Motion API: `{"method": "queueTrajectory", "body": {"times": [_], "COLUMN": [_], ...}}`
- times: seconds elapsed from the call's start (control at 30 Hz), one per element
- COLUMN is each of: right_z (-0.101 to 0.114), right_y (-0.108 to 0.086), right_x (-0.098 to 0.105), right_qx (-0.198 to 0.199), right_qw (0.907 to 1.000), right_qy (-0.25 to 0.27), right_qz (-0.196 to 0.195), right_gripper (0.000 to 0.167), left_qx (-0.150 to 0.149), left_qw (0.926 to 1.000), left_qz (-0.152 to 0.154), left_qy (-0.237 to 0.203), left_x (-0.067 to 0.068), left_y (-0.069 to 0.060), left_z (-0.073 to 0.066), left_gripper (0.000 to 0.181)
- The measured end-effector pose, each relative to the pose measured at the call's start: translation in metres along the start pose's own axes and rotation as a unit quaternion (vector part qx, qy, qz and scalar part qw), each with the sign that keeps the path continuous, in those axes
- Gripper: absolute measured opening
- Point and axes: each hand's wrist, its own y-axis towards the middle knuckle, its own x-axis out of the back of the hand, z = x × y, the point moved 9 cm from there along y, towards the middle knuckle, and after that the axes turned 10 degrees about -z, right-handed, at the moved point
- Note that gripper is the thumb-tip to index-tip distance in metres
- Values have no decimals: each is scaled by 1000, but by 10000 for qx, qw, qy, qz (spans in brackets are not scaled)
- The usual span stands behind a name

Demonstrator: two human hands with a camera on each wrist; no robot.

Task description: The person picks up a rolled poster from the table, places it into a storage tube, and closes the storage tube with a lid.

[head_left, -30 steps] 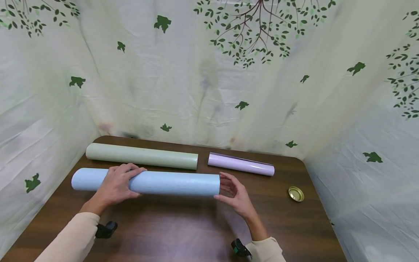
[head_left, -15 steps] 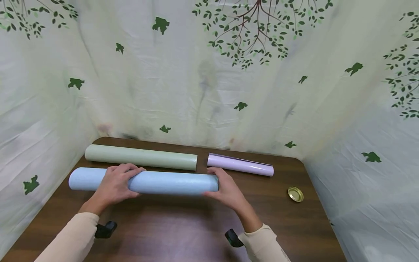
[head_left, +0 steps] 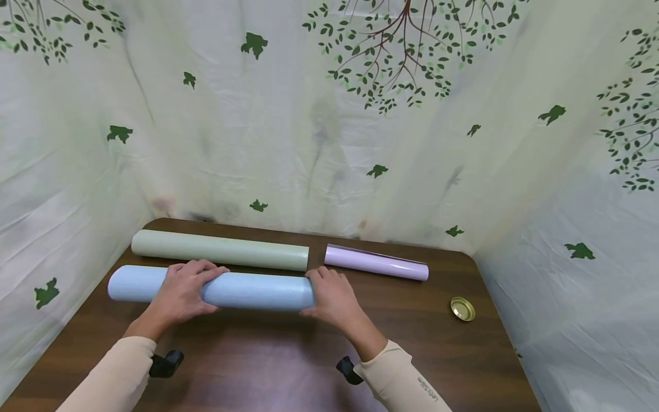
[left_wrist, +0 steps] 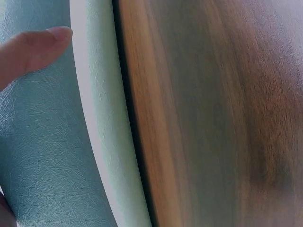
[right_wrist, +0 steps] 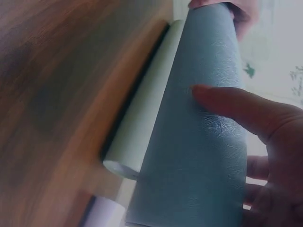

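Note:
A light blue roll of sheet material (head_left: 259,290) with a creased, leathery surface is held crosswise above the brown table (head_left: 247,366). My left hand (head_left: 186,289) grips it left of its middle, thumb on the near side and fingers over the top. Toward its right end, my right hand (head_left: 334,297) grips it between thumb and fingers. That end is hidden behind the hand in the head view. The right wrist view shows the right thumb (right_wrist: 236,106) lying across the blue surface. The left thumb (left_wrist: 35,49) presses on the roll in the left wrist view.
Behind the blue roll lies a longer pale green roll (head_left: 221,249). A shorter, glossy lilac roll (head_left: 376,262) lies to its right. A shallow round gold lid (head_left: 463,309) sits near the table's right edge. A leaf-patterned white curtain (head_left: 288,126) surrounds the table's back and sides.
My right hand, with fingers spread at the roll's right end a second ago, has moved left and now grips the roll from above. The left hand keeps its hold.

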Motion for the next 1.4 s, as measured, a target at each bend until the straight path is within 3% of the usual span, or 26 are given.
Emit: {"method": "queueTrajectory", "body": {"times": [0.17,0.37,0.8,1.0,1.23,1.4], "right_z": [7,6,6,6,5,5], "right_y": [3,5,8,6,3,1], "right_x": [-6,-13,-26,-34,-49,-60], "right_qx": [225,126,93,125,96,66], "right_qw": [9996,9996,9994,9994,9996,9999], "right_qy": [-142,-225,-290,-333,-263,-92], "right_qz": [19,148,170,-43,-92,-64], "right_gripper": [72,71,71,71,71,70], "left_qx": [2,-75,142,77,-199,-243], "left_qw": [10000,9998,9999,9999,9992,9993], "left_qz": [-3,-173,74,-34,-306,-63], "left_qy": [48,25,33,69,181,277], "left_x": [-2,-2,-12,-15,-20,-26], "left_y": [-2,0,-7,-11,-17,-22], "left_z": [1,-2,8,11,12,14], "left_gripper": [71,72,72,74,74,73]}}
